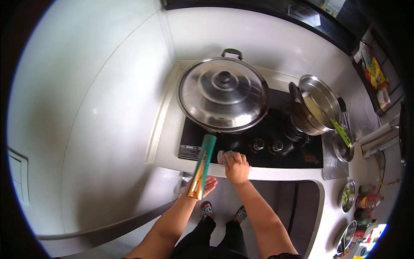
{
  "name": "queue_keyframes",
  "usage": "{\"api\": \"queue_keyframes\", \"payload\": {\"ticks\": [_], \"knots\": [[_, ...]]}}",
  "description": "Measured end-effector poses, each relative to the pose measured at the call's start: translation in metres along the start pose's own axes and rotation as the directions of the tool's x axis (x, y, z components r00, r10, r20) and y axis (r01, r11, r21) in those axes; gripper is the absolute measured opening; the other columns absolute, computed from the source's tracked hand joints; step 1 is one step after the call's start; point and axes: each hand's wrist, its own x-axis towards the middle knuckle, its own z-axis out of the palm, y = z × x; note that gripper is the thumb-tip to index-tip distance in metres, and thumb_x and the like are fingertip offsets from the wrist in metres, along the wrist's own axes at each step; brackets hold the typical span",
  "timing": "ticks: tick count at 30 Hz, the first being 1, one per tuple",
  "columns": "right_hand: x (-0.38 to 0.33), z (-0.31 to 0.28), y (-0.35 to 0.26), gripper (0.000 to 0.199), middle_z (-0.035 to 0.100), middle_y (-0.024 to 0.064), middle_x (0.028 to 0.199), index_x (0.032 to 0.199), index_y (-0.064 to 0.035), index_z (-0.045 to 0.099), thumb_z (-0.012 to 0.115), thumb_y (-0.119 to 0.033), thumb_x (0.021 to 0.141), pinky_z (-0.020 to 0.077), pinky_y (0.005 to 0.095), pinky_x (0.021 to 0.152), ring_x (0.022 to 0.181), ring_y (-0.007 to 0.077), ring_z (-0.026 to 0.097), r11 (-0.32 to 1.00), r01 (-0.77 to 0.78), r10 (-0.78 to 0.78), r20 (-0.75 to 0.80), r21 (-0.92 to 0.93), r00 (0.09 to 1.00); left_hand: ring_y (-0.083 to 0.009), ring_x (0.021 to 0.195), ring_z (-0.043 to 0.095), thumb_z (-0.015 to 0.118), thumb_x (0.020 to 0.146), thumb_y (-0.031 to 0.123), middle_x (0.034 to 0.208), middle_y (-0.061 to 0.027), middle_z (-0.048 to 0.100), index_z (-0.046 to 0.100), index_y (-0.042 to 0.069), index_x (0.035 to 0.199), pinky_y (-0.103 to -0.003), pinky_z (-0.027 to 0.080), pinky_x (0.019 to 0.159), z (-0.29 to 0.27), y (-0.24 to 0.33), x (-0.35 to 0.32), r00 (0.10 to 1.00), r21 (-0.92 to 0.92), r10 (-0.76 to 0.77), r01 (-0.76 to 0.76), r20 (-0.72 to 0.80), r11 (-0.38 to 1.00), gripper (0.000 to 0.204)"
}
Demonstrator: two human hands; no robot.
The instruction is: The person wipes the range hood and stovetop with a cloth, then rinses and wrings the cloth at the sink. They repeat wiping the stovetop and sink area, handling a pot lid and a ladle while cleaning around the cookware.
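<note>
The right hand [237, 167] is closed over a bunched pale cloth [222, 157], fingers bent down onto it at the front edge of the black stove [297, 158], where the glass meets the counter [282, 173]. The cloth pokes out to the left of the fingers, just beside the pan handle [202, 166]; whether the two touch, I cannot tell. It is crumpled, with no clear long axis, though the part in view lies roughly left to right along the stove's edge.

The handle's long axis runs the other way, from the lidded pan [224, 97] out over the counter edge toward the person, leaning a little left at its near end. So the handle bounds the cloth on the left, while the stove's front strip stretches off to the right, past the knobs [258, 144].

The right hand is the nearer one, being on the cloth. The left hand [209, 185] is apart from it, palm up with fingers loosely spread, closer to the body and partly hidden by the handle's end; whether it touches the handle cannot be told from this view
</note>
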Motion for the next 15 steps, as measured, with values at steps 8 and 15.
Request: {"api": "queue_keyframes", "payload": {"ticks": [8,15], "knots": [[0.058,0.083,-0.053,0.03,0.062,-0.0003,0.098,0.099,-0.0186,0.065,0.065,-0.022,0.07,0.0499,0.0449,0.076,0.087,0.0264,0.061,0.933,0.305,-0.304,-0.032,0.19,0.952,-0.0354,0.105,0.056,0.036,0.092,0.025,0.112,-0.0242,0.059,0.054,-0.009,0.114,-0.046,0.046,0.09,-0.012,0.046,-0.037,0.992,-0.011,0.061,-0.063,-0.113,0.998,0.044],[0.001,0.064,-0.096,0.036,0.057,-0.0013,0.111,0.108,-0.0225,0.062,0.06,-0.02,0.073,0.0462,0.0435,0.081,0.099,0.0224,0.053,0.857,0.515,-0.481,0.397,0.024,0.781,-0.0316,0.094,0.059,0.038,0.091,0.025,0.105,-0.0201,0.061,0.054,-0.002,0.103,-0.043,0.048,0.088,-0.093,0.06,0.004,0.984,-0.167,-0.004,0.034,0.18,0.985,0.034]]}}
